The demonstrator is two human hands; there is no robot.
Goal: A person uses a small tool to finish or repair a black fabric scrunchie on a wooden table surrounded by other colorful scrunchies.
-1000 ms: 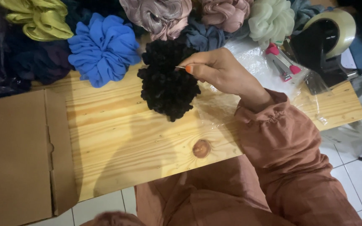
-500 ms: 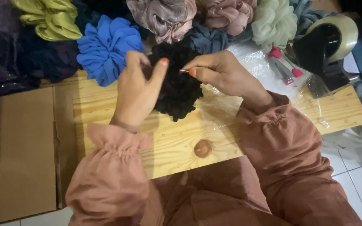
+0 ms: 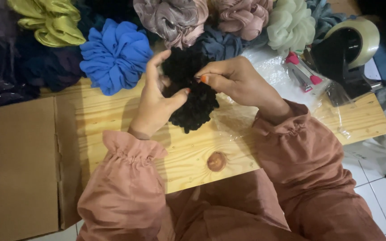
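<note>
A black ruffled scrunchie (image 3: 196,107) is held above a low wooden table (image 3: 112,120). My left hand (image 3: 155,100) pinches its left side between thumb and fingers. From the right, my right hand (image 3: 233,80) grips its upper edge with pinched fingertips; whether a small tool is in those fingers cannot be told. Both sleeves are rust-brown with gathered cuffs.
Several scrunchies lie along the table's back: blue (image 3: 115,53), yellow-green (image 3: 50,22), mauve (image 3: 175,18), pale green (image 3: 291,24). A tape dispenser (image 3: 349,49), a pink stapler (image 3: 302,71) and clear plastic bags (image 3: 242,120) lie at the right. A flat cardboard box (image 3: 23,165) lies left.
My left hand came up into view and took hold of the black scrunchie's left side. The scrunchie was lifted slightly while my right hand stayed on it.
</note>
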